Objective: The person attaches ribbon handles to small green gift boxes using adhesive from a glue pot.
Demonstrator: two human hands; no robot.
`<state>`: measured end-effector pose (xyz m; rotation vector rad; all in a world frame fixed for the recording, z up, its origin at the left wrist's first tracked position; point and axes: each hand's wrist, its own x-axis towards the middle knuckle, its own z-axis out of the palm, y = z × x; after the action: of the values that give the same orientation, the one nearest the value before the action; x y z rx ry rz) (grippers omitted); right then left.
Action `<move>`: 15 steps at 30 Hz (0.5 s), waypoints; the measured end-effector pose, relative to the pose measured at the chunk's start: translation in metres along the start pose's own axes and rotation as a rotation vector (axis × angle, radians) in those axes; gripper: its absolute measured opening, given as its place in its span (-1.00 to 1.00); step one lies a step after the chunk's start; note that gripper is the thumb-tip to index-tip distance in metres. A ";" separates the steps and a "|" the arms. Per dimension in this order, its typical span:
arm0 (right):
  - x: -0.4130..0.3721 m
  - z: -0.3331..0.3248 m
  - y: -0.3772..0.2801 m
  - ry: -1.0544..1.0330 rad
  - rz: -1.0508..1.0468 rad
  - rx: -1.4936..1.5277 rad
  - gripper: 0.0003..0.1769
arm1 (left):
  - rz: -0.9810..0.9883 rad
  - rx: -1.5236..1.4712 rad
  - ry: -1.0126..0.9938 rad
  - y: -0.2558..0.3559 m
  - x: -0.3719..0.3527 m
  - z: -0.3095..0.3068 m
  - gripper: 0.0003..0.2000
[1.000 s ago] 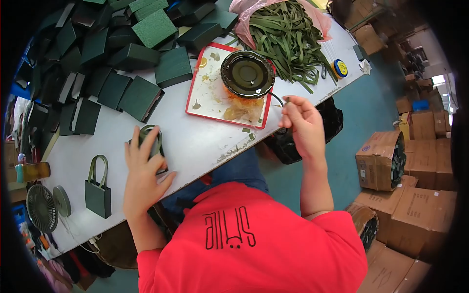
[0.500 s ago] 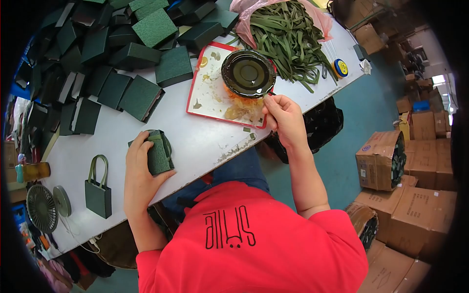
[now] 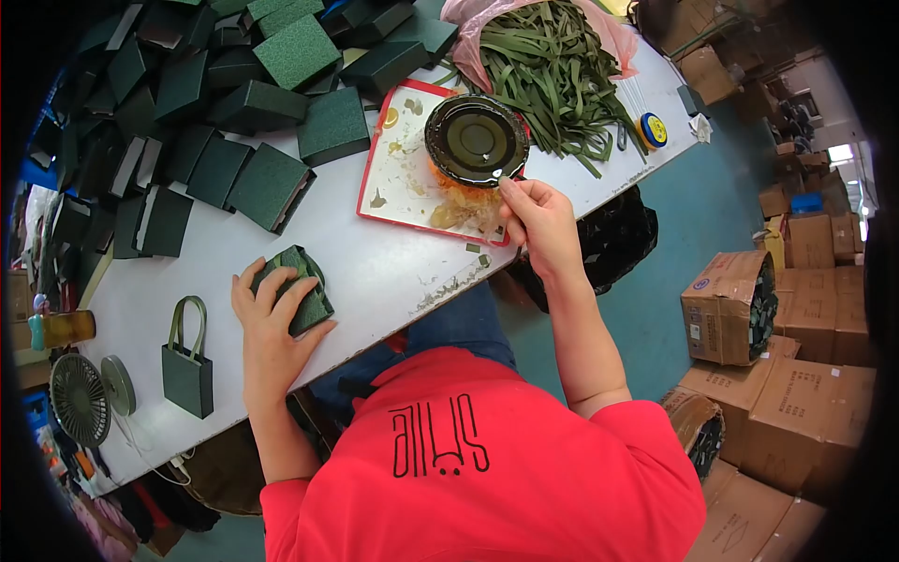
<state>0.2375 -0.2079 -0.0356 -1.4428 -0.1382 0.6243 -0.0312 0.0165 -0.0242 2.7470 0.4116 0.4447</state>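
Green box [image 3: 304, 292] half-hidden under spread left hand [image 3: 272, 335]; right hand [image 3: 541, 225] pinched shut, contents unseen.

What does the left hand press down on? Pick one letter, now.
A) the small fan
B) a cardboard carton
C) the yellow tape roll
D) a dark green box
D: the left hand lies with fingers spread on a dark green box near the front edge of the white table.

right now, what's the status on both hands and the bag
Left hand spread flat on the green bag, on the table. Right hand pinched shut at the rim of the black pot on the tray. Small scraps beside the tray.
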 end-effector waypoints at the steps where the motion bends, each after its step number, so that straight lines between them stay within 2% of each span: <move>1: 0.000 0.000 0.000 0.001 0.004 0.004 -0.73 | 0.007 0.000 -0.005 -0.001 -0.001 -0.001 -0.31; 8: 0.000 -0.007 0.006 -0.035 0.072 0.123 -0.73 | -0.127 -0.090 0.015 -0.006 -0.003 0.002 -0.16; 15: -0.033 0.005 0.001 -0.075 0.025 0.030 -0.76 | -0.173 -0.015 0.017 -0.006 -0.002 0.005 -0.13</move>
<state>0.2073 -0.2188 -0.0262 -1.3950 -0.1691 0.6984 -0.0325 0.0203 -0.0310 2.6657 0.6415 0.4245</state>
